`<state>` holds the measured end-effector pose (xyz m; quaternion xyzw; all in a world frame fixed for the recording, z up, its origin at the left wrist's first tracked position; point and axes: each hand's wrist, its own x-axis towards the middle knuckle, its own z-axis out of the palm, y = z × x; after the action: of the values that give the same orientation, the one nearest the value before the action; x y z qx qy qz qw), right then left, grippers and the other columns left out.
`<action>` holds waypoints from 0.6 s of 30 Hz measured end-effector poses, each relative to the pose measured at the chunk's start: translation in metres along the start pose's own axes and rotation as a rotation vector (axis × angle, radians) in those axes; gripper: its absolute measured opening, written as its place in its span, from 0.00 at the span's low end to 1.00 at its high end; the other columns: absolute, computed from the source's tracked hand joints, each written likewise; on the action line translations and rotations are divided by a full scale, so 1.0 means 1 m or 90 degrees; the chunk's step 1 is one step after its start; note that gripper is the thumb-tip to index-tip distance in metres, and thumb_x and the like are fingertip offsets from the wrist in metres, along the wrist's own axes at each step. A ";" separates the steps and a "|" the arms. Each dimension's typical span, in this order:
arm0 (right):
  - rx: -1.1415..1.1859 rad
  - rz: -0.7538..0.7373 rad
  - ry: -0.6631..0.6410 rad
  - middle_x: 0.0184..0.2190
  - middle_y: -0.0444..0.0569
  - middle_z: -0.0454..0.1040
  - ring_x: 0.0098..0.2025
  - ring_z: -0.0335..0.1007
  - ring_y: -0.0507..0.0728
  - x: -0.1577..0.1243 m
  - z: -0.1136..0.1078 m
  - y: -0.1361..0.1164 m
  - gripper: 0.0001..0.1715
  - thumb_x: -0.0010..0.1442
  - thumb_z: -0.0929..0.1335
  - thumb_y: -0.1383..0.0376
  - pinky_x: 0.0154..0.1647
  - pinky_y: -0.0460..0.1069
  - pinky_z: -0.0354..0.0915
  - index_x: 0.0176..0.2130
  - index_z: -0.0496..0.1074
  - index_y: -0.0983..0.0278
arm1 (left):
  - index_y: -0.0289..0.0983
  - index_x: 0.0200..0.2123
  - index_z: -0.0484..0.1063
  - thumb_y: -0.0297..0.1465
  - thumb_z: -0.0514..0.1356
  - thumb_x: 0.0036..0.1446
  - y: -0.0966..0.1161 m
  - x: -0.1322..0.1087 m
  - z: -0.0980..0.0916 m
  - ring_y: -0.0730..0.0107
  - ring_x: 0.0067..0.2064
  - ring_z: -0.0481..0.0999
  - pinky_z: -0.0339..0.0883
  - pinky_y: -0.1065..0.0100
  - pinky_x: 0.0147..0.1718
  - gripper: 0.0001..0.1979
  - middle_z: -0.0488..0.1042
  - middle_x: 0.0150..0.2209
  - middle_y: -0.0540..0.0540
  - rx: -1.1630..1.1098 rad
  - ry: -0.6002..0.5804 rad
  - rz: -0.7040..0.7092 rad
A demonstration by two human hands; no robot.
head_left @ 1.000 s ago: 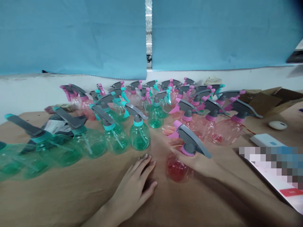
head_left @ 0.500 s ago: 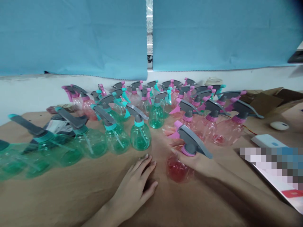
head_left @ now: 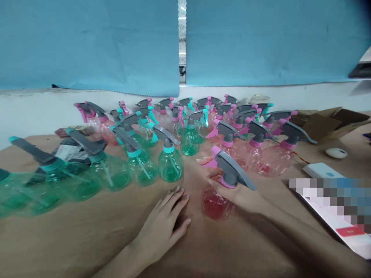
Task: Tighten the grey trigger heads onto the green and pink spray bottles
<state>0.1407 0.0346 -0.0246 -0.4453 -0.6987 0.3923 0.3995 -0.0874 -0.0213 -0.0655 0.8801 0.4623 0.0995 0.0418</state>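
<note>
My right hand (head_left: 238,197) is wrapped round the neck of a pink spray bottle (head_left: 215,207), which has a grey trigger head and stands on the wooden table. Some of its fingers are hidden behind the bottle. To the left of it, my left hand (head_left: 156,227) lies palm down on the table, fingers stretched out, holding nothing. Just beyond the left fingertips stands a green spray bottle (head_left: 170,169) with a turquoise collar. More green spray bottles (head_left: 114,175) line up to the left. Behind my right hand, pink spray bottles (head_left: 274,159) stand close together.
Further pink and green bottles crowd the back of the table (head_left: 87,243) near the wall. At the right are a cardboard piece (head_left: 319,125), a white computer mouse (head_left: 336,153), a white box (head_left: 323,170) and a partly blurred flat item (head_left: 352,241). Blue cloth (head_left: 87,42) hangs behind.
The camera view has shifted very slightly. Both hands and the held spray bottle keep their places on the table.
</note>
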 end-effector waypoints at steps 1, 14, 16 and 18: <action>0.005 -0.003 -0.005 0.35 0.48 0.76 0.37 0.75 0.57 0.000 -0.001 0.000 0.09 0.54 0.66 0.60 0.42 0.54 0.72 0.36 0.71 0.59 | 0.36 0.59 0.57 0.37 0.52 0.62 0.000 0.000 0.000 0.57 0.61 0.56 0.56 0.52 0.56 0.24 0.58 0.61 0.41 -0.001 0.000 0.002; 0.021 -0.053 -0.045 0.29 0.43 0.76 0.35 0.75 0.56 -0.002 -0.010 -0.013 0.07 0.49 0.65 0.69 0.38 0.51 0.72 0.30 0.68 0.58 | 0.38 0.59 0.57 0.38 0.52 0.62 -0.003 -0.001 0.003 0.56 0.61 0.58 0.57 0.53 0.56 0.23 0.59 0.61 0.42 -0.012 0.029 0.006; 0.020 -0.047 -0.045 0.31 0.45 0.76 0.37 0.75 0.57 -0.001 -0.009 -0.010 0.04 0.49 0.65 0.68 0.40 0.52 0.72 0.29 0.69 0.59 | 0.38 0.59 0.57 0.38 0.52 0.62 -0.003 -0.001 0.004 0.57 0.61 0.57 0.57 0.52 0.56 0.24 0.59 0.61 0.42 -0.009 0.023 0.005; 0.019 -0.057 -0.033 0.37 0.46 0.76 0.40 0.74 0.58 0.001 -0.007 -0.007 0.05 0.51 0.65 0.66 0.43 0.54 0.71 0.30 0.71 0.59 | 0.37 0.59 0.57 0.38 0.52 0.62 -0.003 0.000 0.004 0.57 0.61 0.57 0.56 0.53 0.56 0.24 0.59 0.61 0.42 -0.004 0.020 0.005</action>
<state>0.1448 0.0344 -0.0149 -0.3972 -0.7222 0.3958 0.4051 -0.0889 -0.0198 -0.0703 0.8802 0.4591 0.1145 0.0367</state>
